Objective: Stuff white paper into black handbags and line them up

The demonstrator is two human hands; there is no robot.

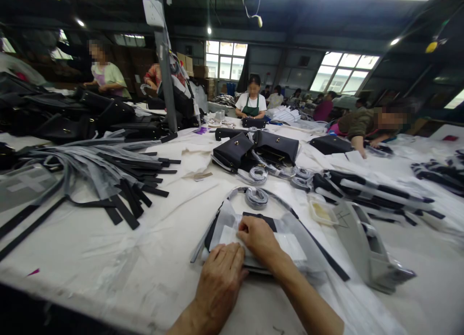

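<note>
A black handbag (211, 232) lies in front of me, partly covered by white wrapping sheet (292, 245) with a black strap (328, 257) around it. My left hand (222, 274) rests on the near left edge of the wrapping, its fingers stretched out and lying flat. On top of the bag, my right hand (259, 236) has its fingers curled in and pressed together against the sheet. Whatever is between those fingers is hidden. Just beyond the bag sits a coiled, wrapped strap (256, 198).
Right of the bag stand a grey tape dispenser (366, 250) and a small plastic tub (322, 212). Wrapped black straps (126, 199) spread across the left. Black handbags (234, 151) lie farther back. Co-workers (251, 103) stand around the table (163, 257).
</note>
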